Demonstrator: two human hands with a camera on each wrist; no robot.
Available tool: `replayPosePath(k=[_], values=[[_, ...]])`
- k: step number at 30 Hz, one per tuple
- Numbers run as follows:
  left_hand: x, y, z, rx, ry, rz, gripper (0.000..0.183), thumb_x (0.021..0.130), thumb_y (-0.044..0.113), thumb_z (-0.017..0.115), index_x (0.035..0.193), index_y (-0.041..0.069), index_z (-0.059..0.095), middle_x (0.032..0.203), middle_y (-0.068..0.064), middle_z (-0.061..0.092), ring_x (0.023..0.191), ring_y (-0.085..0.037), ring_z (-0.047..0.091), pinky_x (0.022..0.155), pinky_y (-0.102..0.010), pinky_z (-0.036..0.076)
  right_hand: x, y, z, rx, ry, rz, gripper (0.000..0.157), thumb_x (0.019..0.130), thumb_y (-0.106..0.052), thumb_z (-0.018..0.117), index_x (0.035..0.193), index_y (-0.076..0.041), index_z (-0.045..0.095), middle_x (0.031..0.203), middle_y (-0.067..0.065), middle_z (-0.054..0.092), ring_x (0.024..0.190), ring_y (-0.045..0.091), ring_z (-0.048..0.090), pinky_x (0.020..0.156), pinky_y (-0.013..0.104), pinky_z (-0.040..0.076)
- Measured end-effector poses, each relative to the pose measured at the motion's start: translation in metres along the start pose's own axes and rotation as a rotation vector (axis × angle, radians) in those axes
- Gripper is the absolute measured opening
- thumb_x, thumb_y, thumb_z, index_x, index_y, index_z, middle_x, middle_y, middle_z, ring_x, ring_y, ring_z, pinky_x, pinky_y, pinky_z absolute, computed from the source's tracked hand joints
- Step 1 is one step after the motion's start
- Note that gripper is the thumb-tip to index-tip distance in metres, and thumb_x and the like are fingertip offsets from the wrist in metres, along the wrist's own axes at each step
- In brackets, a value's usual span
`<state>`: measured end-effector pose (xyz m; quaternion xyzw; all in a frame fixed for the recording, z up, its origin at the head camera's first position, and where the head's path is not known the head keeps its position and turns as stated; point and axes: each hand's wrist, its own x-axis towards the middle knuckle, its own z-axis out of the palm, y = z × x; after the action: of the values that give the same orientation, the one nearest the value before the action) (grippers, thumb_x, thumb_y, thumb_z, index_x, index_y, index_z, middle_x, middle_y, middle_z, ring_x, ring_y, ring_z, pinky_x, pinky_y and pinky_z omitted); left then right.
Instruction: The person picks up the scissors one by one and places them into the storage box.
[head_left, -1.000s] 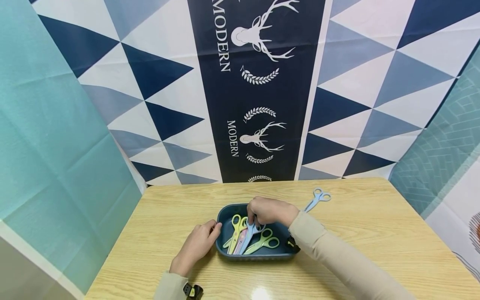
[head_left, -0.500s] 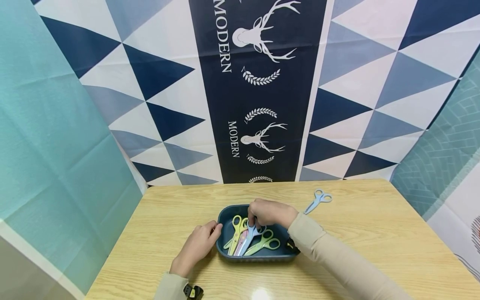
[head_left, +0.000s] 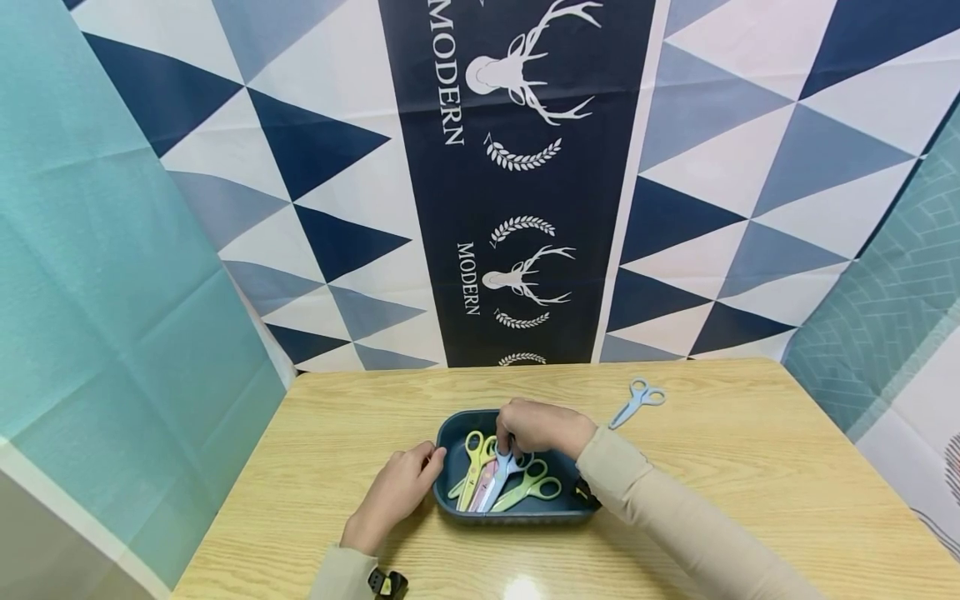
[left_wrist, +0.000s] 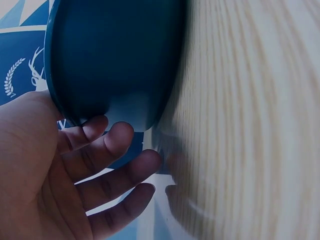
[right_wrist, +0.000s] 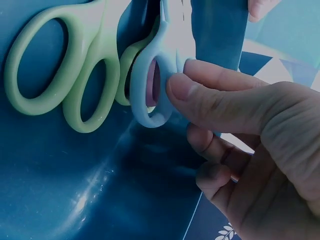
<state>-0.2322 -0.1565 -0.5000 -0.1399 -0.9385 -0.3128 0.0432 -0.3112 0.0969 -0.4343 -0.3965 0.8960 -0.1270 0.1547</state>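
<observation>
A dark teal plastic bin (head_left: 517,517) stands on the wooden table with several scissors in it. My left hand (head_left: 397,490) holds its left rim, thumb over the edge; in the left wrist view, the fingers (left_wrist: 120,137) lie against the outer wall. Inside the bin, my right hand (head_left: 543,425) pinches one handle of the light blue scissors (head_left: 498,479) between thumb and forefinger. The right wrist view shows this grip on the blue handle loop (right_wrist: 154,120) closely. Yellow scissors (head_left: 471,477) and pink scissors (head_left: 485,479) lie left of the blue pair, green scissors (head_left: 517,493) to the right.
Another pair of light blue scissors (head_left: 634,403) lies on the table (head_left: 720,467) beyond the right forearm. A patterned cloth wall (head_left: 525,200) rises behind the table's back edge, with a teal curtain (head_left: 127,275) on the left.
</observation>
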Motion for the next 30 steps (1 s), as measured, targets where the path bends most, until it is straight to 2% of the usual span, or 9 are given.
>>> replayPosePath(k=[13, 19, 24, 30], values=[[0.001, 0.002, 0.002, -0.004, -0.003, -0.018, 0.033, 0.11, 0.033, 0.049, 0.079, 0.019, 0.054, 0.059, 0.009, 0.043, 0.049, -0.004, 0.04, 0.049, -0.022, 0.034, -0.003, 0.001, 0.002, 0.025, 0.001, -0.009, 0.029, 0.085, 0.01, 0.073, 0.085, -0.017, 0.083, 0.099, -0.004, 0.078, 0.091, 0.006, 0.07, 0.071, 0.02, 0.055], [0.0, 0.002, 0.001, -0.012, -0.014, -0.022, 0.033, 0.11, 0.033, 0.049, 0.079, 0.02, 0.054, 0.059, 0.009, 0.043, 0.049, -0.004, 0.041, 0.049, -0.022, 0.035, -0.004, 0.001, -0.001, 0.018, 0.0, -0.029, 0.022, 0.085, 0.006, 0.076, 0.087, -0.015, 0.082, 0.095, -0.006, 0.077, 0.084, 0.003, 0.066, 0.075, 0.021, 0.055], [0.0, 0.002, 0.001, -0.016, -0.014, -0.017, 0.033, 0.11, 0.033, 0.049, 0.08, 0.02, 0.054, 0.059, 0.009, 0.043, 0.049, -0.004, 0.041, 0.049, -0.022, 0.035, -0.007, 0.0, -0.007, 0.077, -0.019, -0.038, 0.015, 0.088, 0.002, 0.077, 0.09, -0.013, 0.08, 0.09, -0.005, 0.075, 0.078, 0.002, 0.063, 0.075, 0.021, 0.055], [0.0, 0.002, 0.0, -0.02, -0.013, -0.021, 0.035, 0.11, 0.035, 0.048, 0.08, 0.02, 0.054, 0.058, 0.009, 0.043, 0.048, -0.004, 0.04, 0.05, -0.022, 0.035, -0.013, -0.001, -0.015, 0.114, -0.008, -0.029, 0.011, 0.09, -0.002, 0.077, 0.099, -0.008, 0.079, 0.092, -0.001, 0.075, 0.078, 0.003, 0.063, 0.074, 0.021, 0.054]])
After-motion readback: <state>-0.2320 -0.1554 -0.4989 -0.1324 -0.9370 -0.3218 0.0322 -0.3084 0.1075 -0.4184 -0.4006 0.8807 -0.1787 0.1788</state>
